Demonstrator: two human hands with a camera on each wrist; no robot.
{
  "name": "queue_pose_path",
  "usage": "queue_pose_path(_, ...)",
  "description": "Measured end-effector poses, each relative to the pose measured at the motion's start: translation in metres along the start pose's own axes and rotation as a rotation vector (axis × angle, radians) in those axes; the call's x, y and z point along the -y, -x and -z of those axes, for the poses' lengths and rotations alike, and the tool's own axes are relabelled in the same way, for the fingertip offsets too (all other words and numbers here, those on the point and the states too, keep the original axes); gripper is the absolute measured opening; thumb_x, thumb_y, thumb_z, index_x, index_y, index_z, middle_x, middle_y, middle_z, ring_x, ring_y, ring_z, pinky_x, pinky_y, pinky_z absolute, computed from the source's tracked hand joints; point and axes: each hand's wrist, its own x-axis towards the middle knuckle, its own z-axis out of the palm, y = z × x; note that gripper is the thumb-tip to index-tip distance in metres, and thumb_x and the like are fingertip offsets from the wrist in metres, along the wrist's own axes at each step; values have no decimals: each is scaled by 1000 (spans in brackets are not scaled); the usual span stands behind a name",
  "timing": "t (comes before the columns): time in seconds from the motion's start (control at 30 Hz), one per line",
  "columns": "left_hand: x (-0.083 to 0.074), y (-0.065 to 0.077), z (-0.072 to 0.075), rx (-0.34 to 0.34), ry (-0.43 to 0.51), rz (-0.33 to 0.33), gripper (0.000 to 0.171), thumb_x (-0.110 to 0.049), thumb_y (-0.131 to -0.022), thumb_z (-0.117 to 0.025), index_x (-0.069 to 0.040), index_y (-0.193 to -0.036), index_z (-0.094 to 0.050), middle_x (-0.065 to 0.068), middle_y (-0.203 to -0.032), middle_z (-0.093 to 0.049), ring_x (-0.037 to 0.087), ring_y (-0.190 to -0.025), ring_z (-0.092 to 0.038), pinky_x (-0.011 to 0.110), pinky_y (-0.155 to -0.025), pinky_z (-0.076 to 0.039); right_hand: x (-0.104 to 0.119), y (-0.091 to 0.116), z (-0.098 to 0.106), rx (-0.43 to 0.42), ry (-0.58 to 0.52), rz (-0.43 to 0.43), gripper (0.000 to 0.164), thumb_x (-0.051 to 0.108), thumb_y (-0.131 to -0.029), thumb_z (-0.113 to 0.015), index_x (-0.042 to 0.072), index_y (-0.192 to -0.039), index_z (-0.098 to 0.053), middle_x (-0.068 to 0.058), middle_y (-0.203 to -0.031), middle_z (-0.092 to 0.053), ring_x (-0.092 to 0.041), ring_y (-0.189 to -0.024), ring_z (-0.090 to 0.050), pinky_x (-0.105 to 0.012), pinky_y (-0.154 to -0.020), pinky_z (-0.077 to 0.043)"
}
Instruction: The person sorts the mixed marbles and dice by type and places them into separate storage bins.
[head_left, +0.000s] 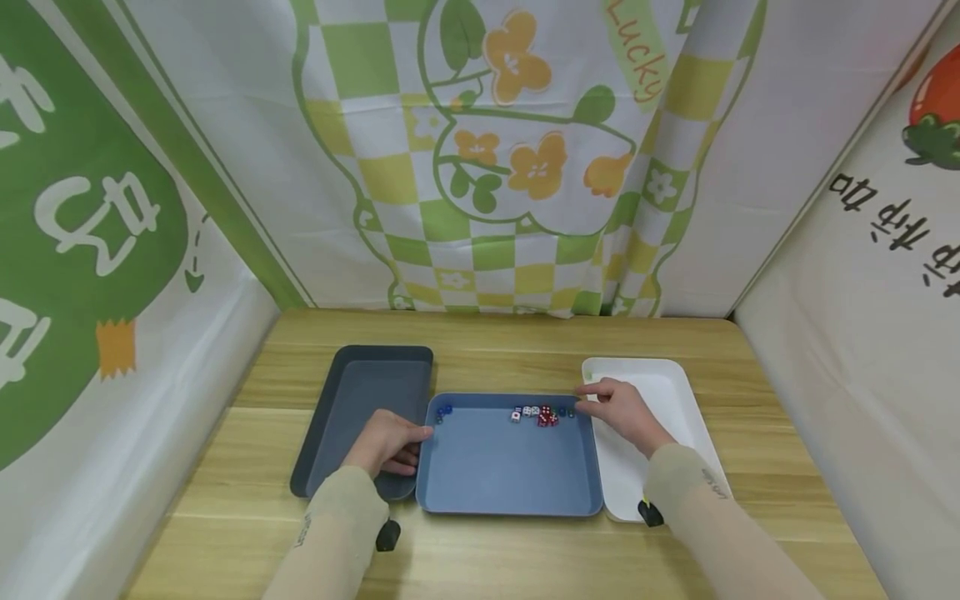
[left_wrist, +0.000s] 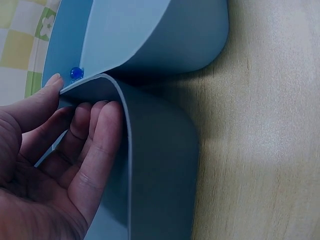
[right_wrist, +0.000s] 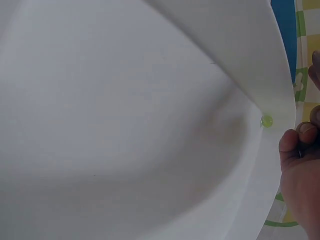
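A blue tray (head_left: 510, 475) lies in the middle, with white and red dice (head_left: 544, 415) and small blue marbles (head_left: 562, 411) gathered along its far wall. My left hand (head_left: 392, 442) pinches the adjoining walls at the blue tray's left side; its thumb lies at the rim and its other fingers curl down inside the dark grey tray (left_wrist: 129, 145). Over the blue tray's far right corner is my right hand (head_left: 618, 408), index finger and thumb extended and apart, remaining fingers folded. The white tray (head_left: 667, 417) is beneath it, with a green marble (right_wrist: 266, 121) in its far corner.
More small blue marbles (head_left: 444, 411) sit in the blue tray's far left corner. All three trays stand side by side on a wooden table (head_left: 510, 558). A patterned curtain (head_left: 517, 167) hangs behind the table, and printed cloth covers both sides.
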Motion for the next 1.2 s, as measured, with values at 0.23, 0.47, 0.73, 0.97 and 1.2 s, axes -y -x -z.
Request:
queue_pose_path(0.23, 0, 0, 0, 5, 5, -3, 31, -21, -93, -77, 6, -107, -74, 16, -83, -71, 23, -66, -69, 38, -60, -63, 1, 0, -7, 32, 98, 39, 29, 23, -93, -76, 10, -119, -77, -3, -92, -62, -21, -86, -49, -32, -69, -42)
queue_pose_path(0.47, 1, 0, 0, 1, 14, 0, 30, -21, -93, -78, 6, -105, -73, 16, -82, -70, 22, -62, -68, 37, -59, -62, 1, -4, -13, 53, 311, 93, 26, 22, -93, -76, 10, -116, -78, -3, -95, -66, -18, -87, -57, -39, -79, -52)
queue_pose_path(0.73, 0, 0, 0, 1, 16, 5, 31, -21, -93, -77, 6, -106, -72, 14, -79, -69, 21, -60, -67, 37, -58, -62, 3, -4, -14, 80, 401, 83, 28, 22, -92, -77, 8, -117, -77, -9, -108, -70, -26, -101, -63, -48, -92, -52)
queue_pose_path(0.97, 0, -1, 0, 0, 13, 2, 29, -21, -93, -77, 6, -102, -72, 13, -77, -68, 21, -59, -67, 37, -58, -62, 6, -6, -13, 98, 488, 132, 25, 18, -89, -79, 7, -111, -79, -7, -100, -74, -23, -92, -65, -45, -86, -54)
queue_pose_path(1.2, -1, 1, 0, 2, 7, -2, 29, -21, -93, -77, 6, -104, -73, 13, -77, -69, 20, -59, -67, 37, -58, -62, 13, -7, -14, 122, 523, 140, 24, 14, -87, -80, 4, -109, -79, -9, -106, -76, -30, -104, -68, -47, -96, -54)
